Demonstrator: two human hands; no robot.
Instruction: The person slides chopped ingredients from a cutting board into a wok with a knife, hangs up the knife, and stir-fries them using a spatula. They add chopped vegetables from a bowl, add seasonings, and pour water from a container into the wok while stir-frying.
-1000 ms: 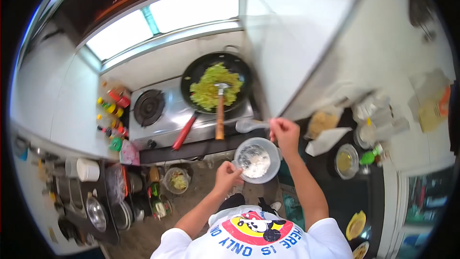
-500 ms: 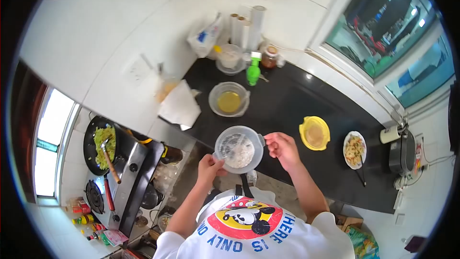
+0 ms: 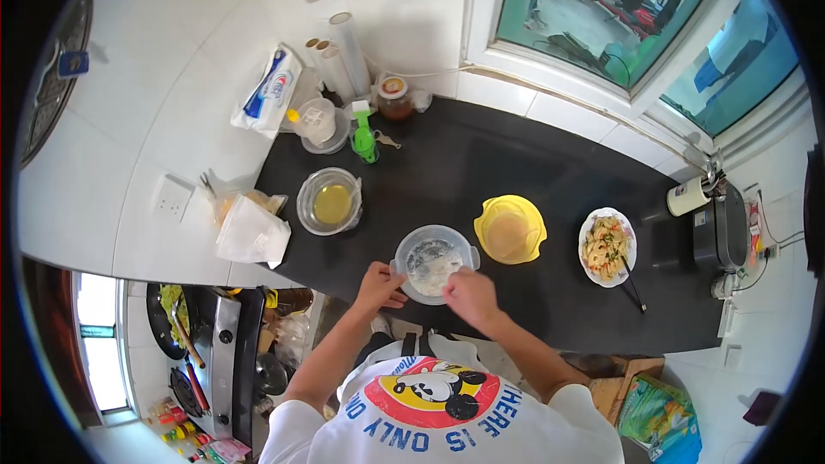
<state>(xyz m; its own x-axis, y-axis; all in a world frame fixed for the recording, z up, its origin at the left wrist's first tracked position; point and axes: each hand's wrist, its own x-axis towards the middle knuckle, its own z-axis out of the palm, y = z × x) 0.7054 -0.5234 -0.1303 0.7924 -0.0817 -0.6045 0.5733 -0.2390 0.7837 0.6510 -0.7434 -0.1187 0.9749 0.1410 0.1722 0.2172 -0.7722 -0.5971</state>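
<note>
A clear plastic bowl [image 3: 412, 239] with white powder [image 3: 441, 267] in it sits at the front edge of the black counter. My left hand [image 3: 380, 287] is closed on the bowl's left rim. My right hand [image 3: 472, 294] is at the bowl's lower right side, fingers curled in above the powder; what they pinch, if anything, is hidden. Just right of the bowl is a yellow bowl [image 3: 537, 245] containing something pale brown. To its left stands another clear bowl [image 3: 307, 198] with yellow liquid in it.
A plate of food [image 3: 608, 247] with a dark-handled utensil lies on the right. At the back are a green bottle [image 3: 364, 144], a jar [image 3: 394, 101] and upright rolls [image 3: 339, 69]. Lower left, a wok [image 3: 163, 326] of green food stands on the stove [image 3: 225, 335].
The powder bowl has come forward over the counter edge, beside the yellow bowl. My right hand has shifted from the bowl's right handle to its near right side, fingers now curled. The view has turned.
</note>
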